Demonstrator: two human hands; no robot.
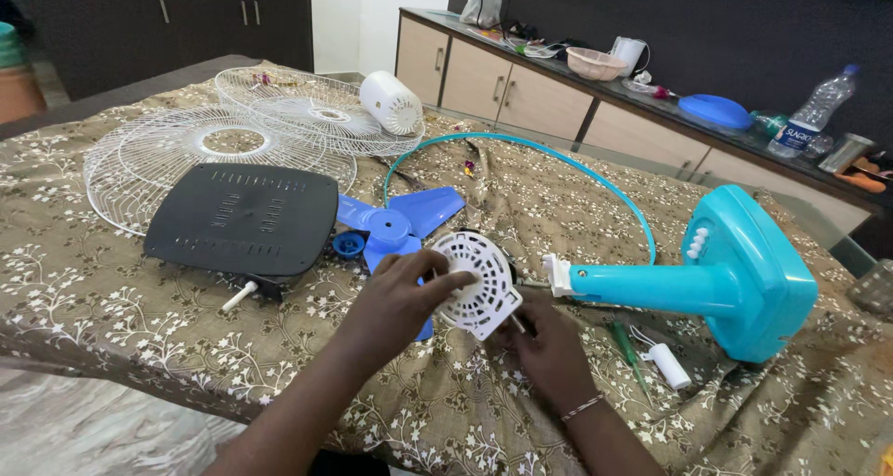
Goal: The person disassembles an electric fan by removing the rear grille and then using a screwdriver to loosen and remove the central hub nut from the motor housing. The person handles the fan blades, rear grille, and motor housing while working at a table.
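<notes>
Gripping the round white vented motor cover (pixel 476 282), the left hand (pixel 400 299) has its fingers wrapped over the cover's top edge, while the right hand (pixel 549 350) pinches it from below at the lower right. It sits on the patterned brown cloth (pixel 112 299), just beside the neck of the turquoise fan stand (pixel 707 276), with the blue fan blade (pixel 395 225) behind it.
</notes>
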